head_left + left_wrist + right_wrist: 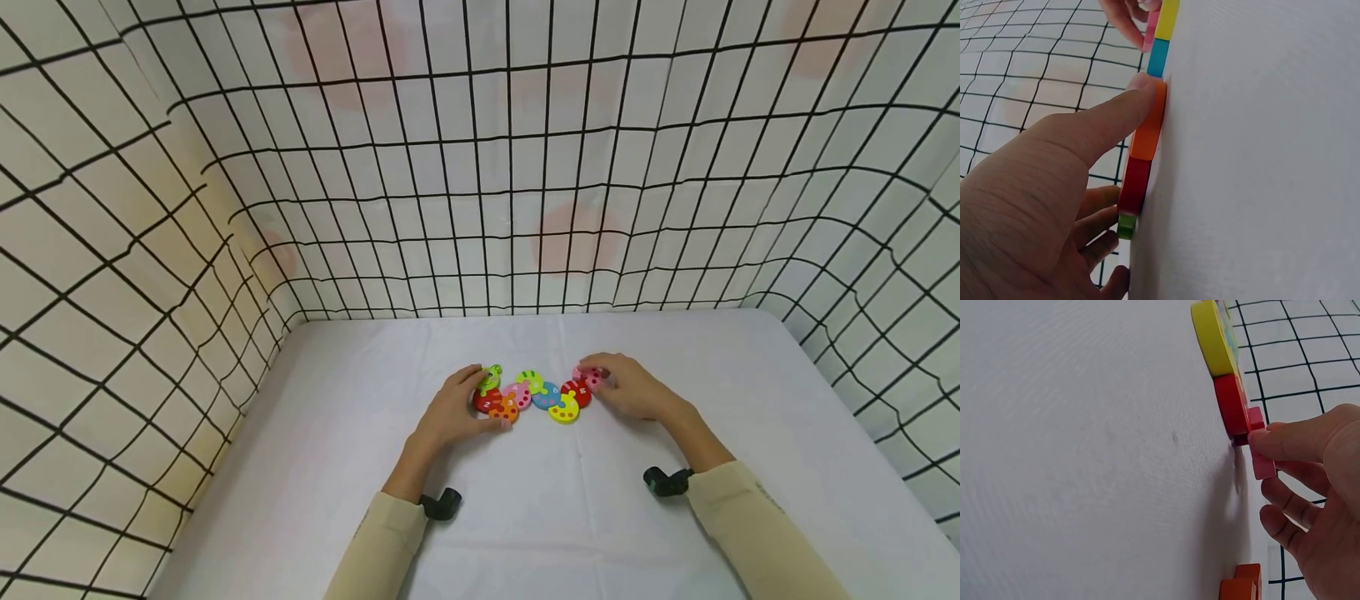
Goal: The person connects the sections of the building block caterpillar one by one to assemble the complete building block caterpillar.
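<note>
A toy caterpillar puzzle of flat, numbered round pieces (546,396) lies in a wavy row on the white-covered table. A green head piece (490,380) with a face forms its left end. My left hand (454,410) spans that end, fingertips by the head and thumb against the orange piece (1149,128). At the other end my right hand (633,387) pinches a pink spotted piece (1263,456) between thumb and fingers. In the right wrist view this piece sits slightly raised beside the red piece (1230,406). Yellow (564,408) and blue (545,395) pieces lie mid-row.
The white tabletop (525,517) spreads around the puzzle. Black grid netting (510,167) rises behind it and at both sides. Low in the right wrist view is an orange piece (1238,589), apart from the row. Each wrist wears a small black camera (442,505).
</note>
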Tool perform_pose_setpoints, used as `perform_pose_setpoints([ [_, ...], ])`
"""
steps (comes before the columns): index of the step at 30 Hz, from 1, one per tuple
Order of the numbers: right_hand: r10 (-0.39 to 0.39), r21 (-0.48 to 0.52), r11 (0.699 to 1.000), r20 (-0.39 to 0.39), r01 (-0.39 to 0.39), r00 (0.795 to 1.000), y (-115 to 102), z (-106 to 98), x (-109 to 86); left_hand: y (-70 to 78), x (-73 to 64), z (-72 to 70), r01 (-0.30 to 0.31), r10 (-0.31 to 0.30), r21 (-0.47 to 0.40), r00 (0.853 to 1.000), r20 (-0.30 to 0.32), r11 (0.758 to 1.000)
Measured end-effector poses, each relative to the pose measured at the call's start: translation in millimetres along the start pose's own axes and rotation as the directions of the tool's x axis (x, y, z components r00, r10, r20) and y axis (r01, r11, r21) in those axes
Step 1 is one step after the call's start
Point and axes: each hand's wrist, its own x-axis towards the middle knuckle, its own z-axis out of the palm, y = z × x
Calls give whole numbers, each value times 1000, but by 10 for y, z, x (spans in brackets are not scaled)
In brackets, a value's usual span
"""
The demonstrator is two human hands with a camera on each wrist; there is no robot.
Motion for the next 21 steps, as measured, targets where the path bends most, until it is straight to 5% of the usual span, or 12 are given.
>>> perform_pose_setpoints([
  [21, -34, -55, 998, -42, 31, 999, 50, 80, 8, -47, 9, 11, -39, 39, 6, 999, -4, 999],
])
